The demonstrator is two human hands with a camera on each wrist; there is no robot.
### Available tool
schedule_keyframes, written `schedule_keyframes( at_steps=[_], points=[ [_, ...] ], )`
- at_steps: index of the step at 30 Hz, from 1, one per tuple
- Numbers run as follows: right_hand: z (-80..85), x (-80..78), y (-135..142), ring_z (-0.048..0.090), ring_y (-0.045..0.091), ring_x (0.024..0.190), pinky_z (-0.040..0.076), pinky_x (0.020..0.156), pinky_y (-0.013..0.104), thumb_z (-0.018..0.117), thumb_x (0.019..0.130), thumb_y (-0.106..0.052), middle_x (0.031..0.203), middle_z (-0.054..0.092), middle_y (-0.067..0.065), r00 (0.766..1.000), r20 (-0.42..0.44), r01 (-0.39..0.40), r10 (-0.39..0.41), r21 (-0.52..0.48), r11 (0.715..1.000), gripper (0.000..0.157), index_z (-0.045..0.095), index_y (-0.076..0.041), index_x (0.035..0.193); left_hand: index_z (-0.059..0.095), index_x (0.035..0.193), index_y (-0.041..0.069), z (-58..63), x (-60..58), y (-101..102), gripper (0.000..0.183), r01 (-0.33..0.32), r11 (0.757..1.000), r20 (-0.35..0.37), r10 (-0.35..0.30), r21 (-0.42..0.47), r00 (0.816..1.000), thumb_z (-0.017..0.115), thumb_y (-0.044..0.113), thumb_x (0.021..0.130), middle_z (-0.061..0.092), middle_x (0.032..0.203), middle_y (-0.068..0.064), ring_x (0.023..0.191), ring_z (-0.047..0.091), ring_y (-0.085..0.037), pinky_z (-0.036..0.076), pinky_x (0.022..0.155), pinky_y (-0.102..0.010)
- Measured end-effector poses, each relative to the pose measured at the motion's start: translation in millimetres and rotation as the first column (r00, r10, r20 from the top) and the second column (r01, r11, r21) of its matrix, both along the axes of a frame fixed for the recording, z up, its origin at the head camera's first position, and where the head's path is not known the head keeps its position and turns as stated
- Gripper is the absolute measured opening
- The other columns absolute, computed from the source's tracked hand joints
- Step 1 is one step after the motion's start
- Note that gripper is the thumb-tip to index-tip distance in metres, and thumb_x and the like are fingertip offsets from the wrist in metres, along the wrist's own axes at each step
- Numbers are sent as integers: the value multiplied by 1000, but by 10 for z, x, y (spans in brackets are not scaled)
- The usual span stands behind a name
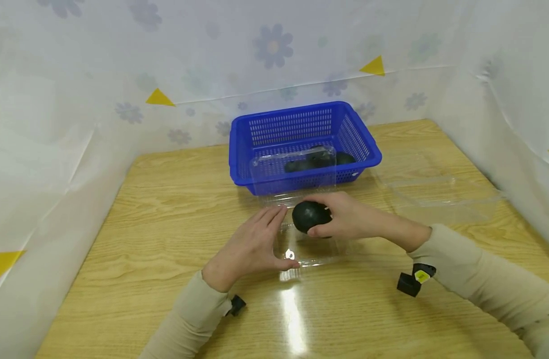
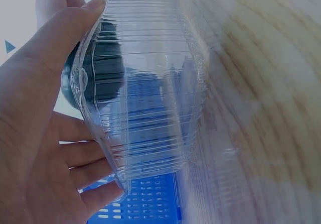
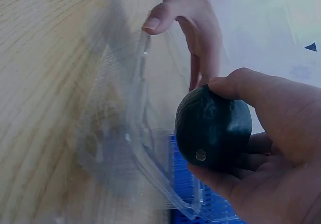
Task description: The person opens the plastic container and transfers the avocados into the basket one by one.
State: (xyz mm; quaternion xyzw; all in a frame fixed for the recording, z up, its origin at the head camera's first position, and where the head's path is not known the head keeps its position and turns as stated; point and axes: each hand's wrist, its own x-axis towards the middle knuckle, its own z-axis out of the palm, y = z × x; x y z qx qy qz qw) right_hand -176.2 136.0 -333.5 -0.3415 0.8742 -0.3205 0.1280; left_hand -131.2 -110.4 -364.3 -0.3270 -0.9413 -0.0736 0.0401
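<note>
A dark green avocado (image 1: 307,216) is held above the clear plastic clamshell box (image 1: 316,259) by my right hand (image 1: 352,215), thumb on one side and fingers on the other. In the right wrist view the avocado (image 3: 213,126) shows a small pale stem scar and bumpy skin. At the box's left side is my left hand (image 1: 249,244), its thumb and fingers spread along the rim. From the left wrist, the box (image 2: 155,98) shows ribbed walls, with the thumb on one end of the rim. The hinged lid (image 1: 274,172) stands raised at the back, overlapping the basket.
Behind the box stands a blue slotted basket (image 1: 278,112) with several dark avocados (image 1: 344,158) inside. More clear plastic boxes (image 1: 445,199) lie at the right on the wooden table (image 1: 166,214). White flowered sheeting (image 1: 202,55) encloses the back and sides.
</note>
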Motion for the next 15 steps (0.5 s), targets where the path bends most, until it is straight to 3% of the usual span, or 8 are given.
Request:
schedule_keyframes(
  at_steps=[6,15],
  points=[
    [138,-22,108,65,18,98,57,79,32,79,82,-31,120,68,7,998,-39,42,-42,-5,999,63,57,-8,136,35,152,0,3,3,3,118,-8,1000,10,8,0,1000,69,77,70,42,155,-11,143,40,-26,33,121,-36],
    [389,-27,317,67,21,98,59,76,31,78,85,-32,126,64,13,996,-1,89,-89,2,996,66,52,-8,141,32,153,2,16,14,3,118,-26,1000,47,27,-3,999,70,76,70,40,156,-11,144,39,-27,33,121,-38]
  ],
)
